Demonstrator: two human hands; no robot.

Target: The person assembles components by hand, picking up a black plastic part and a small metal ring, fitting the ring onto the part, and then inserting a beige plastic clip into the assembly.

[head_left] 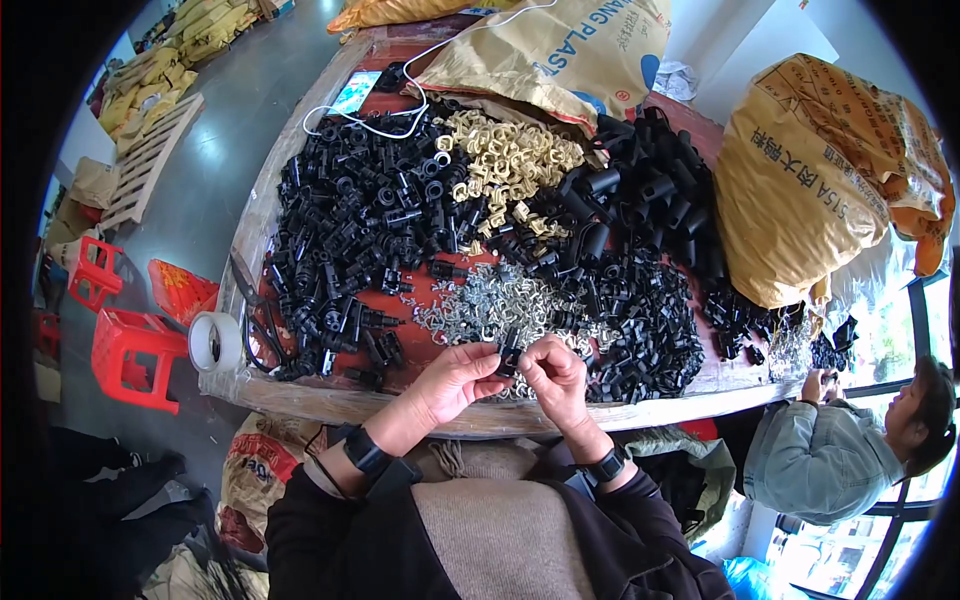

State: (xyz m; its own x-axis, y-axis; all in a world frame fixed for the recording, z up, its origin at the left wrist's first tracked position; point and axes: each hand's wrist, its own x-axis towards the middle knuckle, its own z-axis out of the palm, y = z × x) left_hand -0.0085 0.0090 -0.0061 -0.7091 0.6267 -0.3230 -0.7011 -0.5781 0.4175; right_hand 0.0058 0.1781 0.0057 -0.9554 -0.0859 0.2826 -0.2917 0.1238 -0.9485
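My left hand pinches a small black plastic fitting above the table's near edge. Close on its right, my right hand has thumb and forefinger pressed together near the fitting; whatever lies between those fingertips is too small to make out. Just beyond both hands spreads a heap of small silvery metal clips. Black plastic fittings are piled to the left, and smaller black parts to the right. Farther back lie cream-coloured clips and larger black sleeves.
A printed sack lies at the table's far side, another sack at right. Scissors and a tape roll rest at the left edge. Red stools stand on the floor. A co-worker sits at right.
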